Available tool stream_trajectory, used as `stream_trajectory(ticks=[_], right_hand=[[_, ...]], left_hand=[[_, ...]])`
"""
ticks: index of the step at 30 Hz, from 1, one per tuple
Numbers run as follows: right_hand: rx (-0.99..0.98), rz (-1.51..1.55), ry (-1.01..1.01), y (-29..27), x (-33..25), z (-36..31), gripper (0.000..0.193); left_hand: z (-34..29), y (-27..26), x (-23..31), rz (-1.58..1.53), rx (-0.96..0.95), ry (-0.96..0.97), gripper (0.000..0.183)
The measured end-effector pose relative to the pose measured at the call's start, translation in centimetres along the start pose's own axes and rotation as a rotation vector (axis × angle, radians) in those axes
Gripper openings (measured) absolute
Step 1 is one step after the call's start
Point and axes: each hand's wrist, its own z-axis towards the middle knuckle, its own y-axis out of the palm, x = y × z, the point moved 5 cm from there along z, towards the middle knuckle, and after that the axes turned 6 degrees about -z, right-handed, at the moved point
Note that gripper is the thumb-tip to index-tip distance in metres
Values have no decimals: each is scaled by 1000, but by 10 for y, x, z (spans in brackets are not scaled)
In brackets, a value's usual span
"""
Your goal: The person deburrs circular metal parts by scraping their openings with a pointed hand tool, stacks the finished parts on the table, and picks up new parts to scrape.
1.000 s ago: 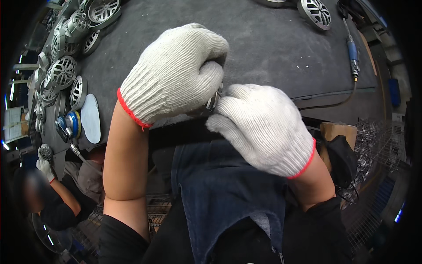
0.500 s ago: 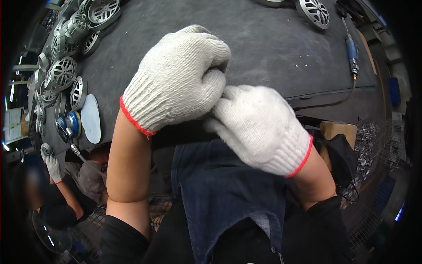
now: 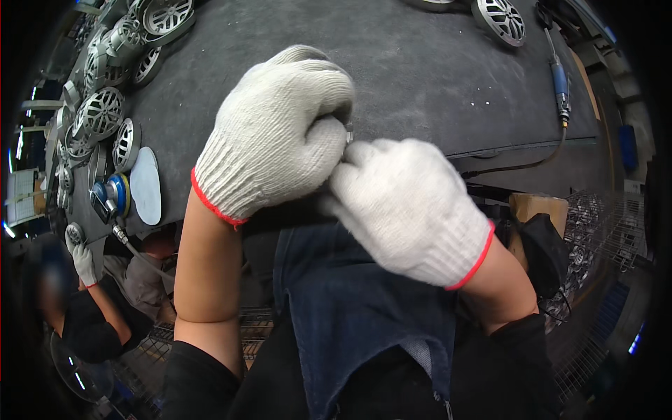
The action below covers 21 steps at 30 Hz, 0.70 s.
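Observation:
White knitted gloves with red cuffs cover both my hands, which meet above the table's near edge. My left hand [image 3: 280, 133] is closed, its fingers curled and the thumb pressed against them. Close against it, my right hand [image 3: 409, 206] has its fingers bent together toward the left thumb. A tiny greyish sliver [image 3: 349, 134] shows between the two hands, too small and covered to name. The gloves hide whatever else they hold.
Silver spoked metal parts [image 3: 101, 112] are heaped along the left of the dark table [image 3: 420, 77]. Nearby lie a blue sander [image 3: 110, 196] and a pale oval pad [image 3: 146, 185]. A spoked disc [image 3: 500, 21] and blue air tool [image 3: 560, 84] lie right. A co-worker's gloved hand [image 3: 85, 264] holds a part.
Both hands have shifted slightly left, still together. A small greyish sliver now shows between them. The table items look unchanged.

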Motion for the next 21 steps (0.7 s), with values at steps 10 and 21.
stream_trajectory(ticks=[10, 21], right_hand=[[147, 864, 66, -14, 29, -76, 6], [221, 700, -129, 19, -1, -57, 18]], left_hand=[[-87, 8, -84, -608, 492, -665, 51], [-74, 8, -89, -462, 302, -773, 44]])
